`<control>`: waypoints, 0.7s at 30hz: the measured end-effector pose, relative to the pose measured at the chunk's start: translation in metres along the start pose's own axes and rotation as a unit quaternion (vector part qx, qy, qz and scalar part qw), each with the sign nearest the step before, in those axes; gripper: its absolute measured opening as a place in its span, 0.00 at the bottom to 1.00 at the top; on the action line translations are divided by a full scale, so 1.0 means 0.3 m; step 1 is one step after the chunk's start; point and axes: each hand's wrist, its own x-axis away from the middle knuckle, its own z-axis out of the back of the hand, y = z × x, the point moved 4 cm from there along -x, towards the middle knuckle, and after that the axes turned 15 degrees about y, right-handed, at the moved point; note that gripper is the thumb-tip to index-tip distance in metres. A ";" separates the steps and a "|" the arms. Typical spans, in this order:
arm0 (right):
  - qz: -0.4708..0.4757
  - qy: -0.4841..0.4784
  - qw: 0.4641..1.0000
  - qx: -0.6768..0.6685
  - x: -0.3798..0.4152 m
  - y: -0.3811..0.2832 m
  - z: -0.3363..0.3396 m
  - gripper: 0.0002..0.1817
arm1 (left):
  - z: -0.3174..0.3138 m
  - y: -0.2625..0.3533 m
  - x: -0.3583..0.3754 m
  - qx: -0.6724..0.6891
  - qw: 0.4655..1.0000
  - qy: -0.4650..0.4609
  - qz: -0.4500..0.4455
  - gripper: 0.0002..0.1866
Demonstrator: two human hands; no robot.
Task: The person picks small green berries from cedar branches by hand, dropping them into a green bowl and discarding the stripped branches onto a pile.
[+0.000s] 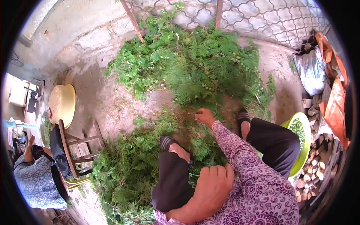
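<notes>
My right hand reaches out low between my feet, fingers curled, at the near edge of a big pile of green conifer branches with small pale berries. Whatever is in its fingers, if anything, is too small to see. Close to my body, my left hand is bent over with its back up and fingers curled down beside my right sleeve; its palm is hidden. Another heap of cut green branches lies to the left of my left foot and under my hands.
At my right stands a yellow-green basin of small green berries, beside stacked firewood and a white sack. At left are a wooden chair, a tan basin and another person. A wire lattice borders the back.
</notes>
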 end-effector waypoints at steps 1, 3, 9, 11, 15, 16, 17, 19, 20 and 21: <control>0.074 0.036 0.994 0.078 -0.029 0.004 -0.020 0.15 | 0.005 -0.007 0.005 0.004 1.000 -0.002 0.002 0.15; 0.122 0.055 0.983 0.122 -0.071 0.006 -0.071 0.15 | 0.023 -0.023 0.006 0.007 1.000 -0.018 0.019 0.15; 0.160 0.067 0.968 0.182 -0.143 0.023 -0.210 0.11 | 0.038 -0.072 0.003 -0.017 0.995 -0.042 0.093 0.15; 0.180 0.079 0.963 0.186 -0.160 0.040 -0.240 0.09 | 0.023 -0.074 0.006 -0.009 0.993 -0.068 0.093 0.15; 0.197 0.103 0.938 0.268 -0.120 0.065 -0.226 0.09 | 0.047 -0.066 -0.021 0.000 0.994 -0.069 0.090 0.15; 0.201 0.081 0.929 0.299 -0.112 0.075 -0.217 0.11 | 0.049 -0.064 -0.026 -0.001 0.994 -0.065 0.088 0.15; 0.201 0.085 0.929 0.300 -0.112 0.083 -0.190 0.11 | 0.049 -0.058 -0.024 -0.002 0.994 -0.062 0.088 0.15; 0.050 -0.026 0.964 0.261 -0.093 0.137 -0.144 0.13 | -0.004 -0.055 0.007 -0.013 0.997 -0.047 0.058 0.15; 0.052 -0.024 0.964 0.261 -0.082 0.138 -0.114 0.13 | -0.027 -0.049 0.022 -0.026 0.999 -0.033 0.030 0.15; -0.061 -0.050 0.990 0.114 -0.061 0.149 -0.083 0.12 | -0.030 -0.042 0.024 -0.026 0.999 -0.030 0.029 0.15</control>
